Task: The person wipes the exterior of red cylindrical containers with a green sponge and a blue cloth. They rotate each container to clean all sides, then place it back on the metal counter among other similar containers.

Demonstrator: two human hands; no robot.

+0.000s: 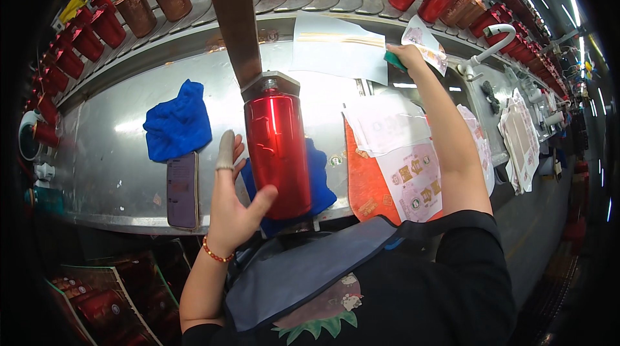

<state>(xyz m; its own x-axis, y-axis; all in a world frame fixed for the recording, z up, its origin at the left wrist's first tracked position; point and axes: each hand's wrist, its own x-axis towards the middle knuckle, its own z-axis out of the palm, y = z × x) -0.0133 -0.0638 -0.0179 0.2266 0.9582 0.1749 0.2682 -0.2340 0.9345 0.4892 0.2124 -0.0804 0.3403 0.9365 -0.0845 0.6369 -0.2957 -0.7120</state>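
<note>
A glossy red bottle (278,152) with a silver neck lies in front of me, its neck end against a metal block (282,81) on a brown post. My left hand (237,200) is at its lower left side, fingers stretched and thumb apart; a beige finger cot (226,150) covers one finger. Whether the thumb touches the bottle I cannot tell. Farther off to the right, my right hand (410,60) is closed on a small green piece (394,60) at the edge of a white sheet (339,52). Beside that hand lies a printed sheet (426,41). A blue cloth (320,175) is under the bottle.
Another blue cloth (177,121) and a phone (183,189) lie on the metal table (116,152) at left. Printed sheets (413,184) overlap an orange mat (363,184) at right. A conveyor (349,0) with red and copper bottles runs behind; a white pipe (475,58) stands right.
</note>
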